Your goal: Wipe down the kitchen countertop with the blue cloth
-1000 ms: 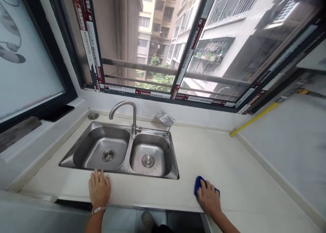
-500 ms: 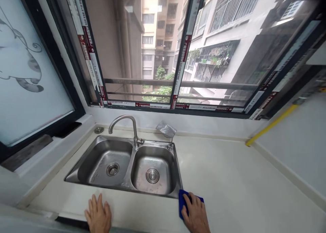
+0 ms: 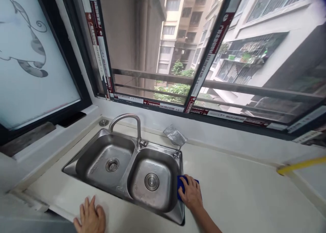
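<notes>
Under my right hand (image 3: 191,192) is a folded blue cloth (image 3: 180,182), pressed onto the counter along the right rim of the sink. Its fingers curl over the cloth, and an edge of the cloth laps against the steel rim. My left hand (image 3: 91,216) rests flat on the front strip of the pale counter (image 3: 229,185), fingers spread, holding nothing. Between and beyond the hands lies the double-bowl steel sink (image 3: 124,182), with a drain in each bowl and some water drops in the left one.
A curved faucet (image 3: 139,129) rises behind the bowls. Crinkled silver wrap (image 3: 175,135) covers a soap dispenser at the sink's back right corner. A round metal drain cover (image 3: 103,122) sits at the back left. A yellow pipe (image 3: 303,166) runs along the right wall below the window.
My right hand has slid the blue cloth away from me along the sink's right edge, from the front corner toward the back. The view has turned and tilted. My left hand stays on the counter.
</notes>
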Tool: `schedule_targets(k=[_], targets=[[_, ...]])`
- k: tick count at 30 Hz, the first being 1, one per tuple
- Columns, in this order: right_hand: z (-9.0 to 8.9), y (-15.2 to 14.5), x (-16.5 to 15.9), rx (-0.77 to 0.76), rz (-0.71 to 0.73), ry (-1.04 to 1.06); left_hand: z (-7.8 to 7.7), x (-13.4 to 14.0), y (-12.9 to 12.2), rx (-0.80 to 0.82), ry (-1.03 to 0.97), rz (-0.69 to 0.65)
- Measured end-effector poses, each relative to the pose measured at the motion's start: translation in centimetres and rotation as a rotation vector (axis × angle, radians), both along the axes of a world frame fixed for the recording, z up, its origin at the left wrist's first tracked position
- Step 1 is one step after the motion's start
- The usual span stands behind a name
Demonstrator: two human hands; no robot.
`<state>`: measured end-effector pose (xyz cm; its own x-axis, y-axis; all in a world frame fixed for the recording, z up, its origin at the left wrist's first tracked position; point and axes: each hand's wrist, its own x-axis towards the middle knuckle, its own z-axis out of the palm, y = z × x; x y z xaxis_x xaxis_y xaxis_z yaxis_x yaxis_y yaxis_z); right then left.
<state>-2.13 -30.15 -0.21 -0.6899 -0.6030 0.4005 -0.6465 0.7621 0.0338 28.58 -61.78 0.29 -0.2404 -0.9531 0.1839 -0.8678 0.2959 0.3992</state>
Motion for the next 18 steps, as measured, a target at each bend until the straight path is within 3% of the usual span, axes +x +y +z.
schedule_targets(k=[11,18], targets=[[-1.0,-4.5,-14.6,-0.03,-0.104,-0.004,0.3,-0.3,0.1,0.006,-0.129,0.014],[-1.8,-5.0,-19.0,-0.015,-0.074,-0.01,0.5,-0.6,0.1,0.028,-0.169,0.034]])
